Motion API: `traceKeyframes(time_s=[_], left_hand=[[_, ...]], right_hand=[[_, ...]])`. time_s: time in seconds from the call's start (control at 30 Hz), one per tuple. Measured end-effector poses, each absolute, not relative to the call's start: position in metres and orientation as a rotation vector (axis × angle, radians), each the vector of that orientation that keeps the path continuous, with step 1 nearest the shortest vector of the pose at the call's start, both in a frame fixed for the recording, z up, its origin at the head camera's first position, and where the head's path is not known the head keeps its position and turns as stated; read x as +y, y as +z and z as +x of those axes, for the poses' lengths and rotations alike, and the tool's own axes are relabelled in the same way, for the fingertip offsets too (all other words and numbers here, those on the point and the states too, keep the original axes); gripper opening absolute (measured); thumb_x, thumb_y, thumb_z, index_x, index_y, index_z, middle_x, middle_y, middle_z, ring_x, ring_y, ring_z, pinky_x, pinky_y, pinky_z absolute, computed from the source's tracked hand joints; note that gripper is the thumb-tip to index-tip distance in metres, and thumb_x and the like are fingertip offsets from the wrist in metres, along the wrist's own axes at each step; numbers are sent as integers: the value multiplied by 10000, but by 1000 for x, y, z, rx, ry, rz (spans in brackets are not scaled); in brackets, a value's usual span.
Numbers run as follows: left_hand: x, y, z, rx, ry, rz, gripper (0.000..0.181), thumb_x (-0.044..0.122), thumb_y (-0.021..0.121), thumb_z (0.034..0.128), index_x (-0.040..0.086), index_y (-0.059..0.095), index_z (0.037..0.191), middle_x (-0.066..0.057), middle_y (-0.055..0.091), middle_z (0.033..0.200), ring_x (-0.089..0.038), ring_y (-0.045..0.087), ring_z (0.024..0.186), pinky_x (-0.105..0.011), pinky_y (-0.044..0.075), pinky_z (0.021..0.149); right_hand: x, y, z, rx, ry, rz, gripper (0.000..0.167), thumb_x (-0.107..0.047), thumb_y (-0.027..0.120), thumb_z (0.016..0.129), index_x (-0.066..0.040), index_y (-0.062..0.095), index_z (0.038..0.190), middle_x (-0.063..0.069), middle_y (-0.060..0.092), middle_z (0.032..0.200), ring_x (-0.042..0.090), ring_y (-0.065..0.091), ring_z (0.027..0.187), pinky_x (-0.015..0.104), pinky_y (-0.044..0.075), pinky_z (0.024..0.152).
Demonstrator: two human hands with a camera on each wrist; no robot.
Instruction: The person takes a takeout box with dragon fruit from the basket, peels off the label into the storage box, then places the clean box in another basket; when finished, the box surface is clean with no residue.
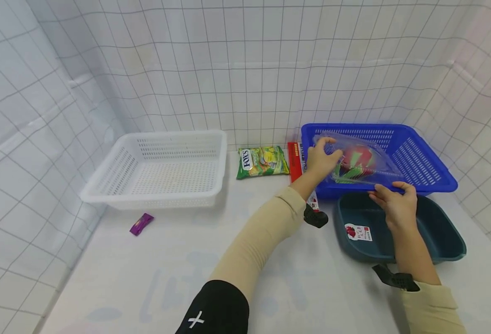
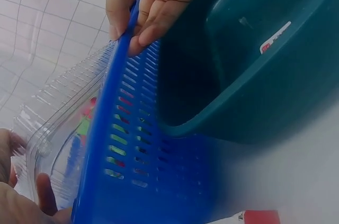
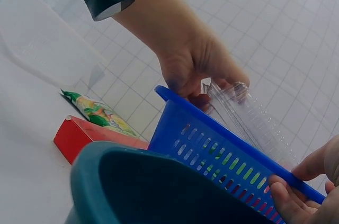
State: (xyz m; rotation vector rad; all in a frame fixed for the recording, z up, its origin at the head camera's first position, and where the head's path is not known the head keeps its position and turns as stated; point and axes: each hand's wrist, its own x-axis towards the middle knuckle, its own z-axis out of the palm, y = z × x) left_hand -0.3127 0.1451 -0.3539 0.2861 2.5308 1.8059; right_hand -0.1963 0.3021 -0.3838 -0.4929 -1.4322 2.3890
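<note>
My left hand (image 1: 322, 160) holds the left end of a clear plastic container (image 1: 379, 162), which lies tilted in the blue basket (image 1: 423, 162). Ridged clear walls of this container (image 2: 63, 86) show in the left wrist view, between the left hand (image 2: 24, 181) and the basket side. Red and green items (image 1: 358, 160) show through the plastic; their kind is unclear. My right hand (image 1: 397, 206) pinches the basket's front rim, thumb on one side and fingers on the other, as the right wrist view also shows. Below that hand stands a dark green tub (image 1: 379, 250) with a white-and-red label.
At the left stands a white perforated basket (image 1: 174, 199), with a small purple wrapped packet (image 1: 141, 224) in front of it. A green FOX'S candy bag (image 1: 263, 161) and a red box (image 1: 295, 162) lie left of the blue basket. White gridded sheeting (image 1: 266, 69) rises behind.
</note>
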Motion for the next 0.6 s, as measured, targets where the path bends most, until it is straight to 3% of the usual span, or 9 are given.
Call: traceKeyframes(time_s=[0.2, 0.43, 0.6], left_hand=[[151, -353, -312, 2472, 1810, 207, 307, 243, 635, 925, 218, 572, 1225, -153, 403, 1373, -231, 480, 945, -266, 405, 584], [160, -355, -308, 2478, 1810, 134, 308, 250, 623, 936, 258, 545, 1234, -149, 389, 1315, -221, 489, 768, -275, 393, 572], [165, -356, -303, 2532, 1776, 94, 384, 322, 612, 955, 285, 515, 1324, -132, 412, 1257, -225, 519, 886, -324, 474, 738]], right_hand=[[303, -385, -196, -1435, 2382, -493, 487, 29, 676, 869, -134, 271, 1085, 60, 577, 883, 160, 701, 653, 265, 571, 623], [303, -385, -196, -1437, 2383, -490, 488, 26, 676, 870, -133, 268, 1086, 57, 587, 875, 159, 700, 652, 264, 571, 626], [302, -385, -197, -1423, 2392, -480, 485, 33, 673, 869, -126, 267, 1082, 65, 582, 866, 164, 701, 648, 265, 571, 623]])
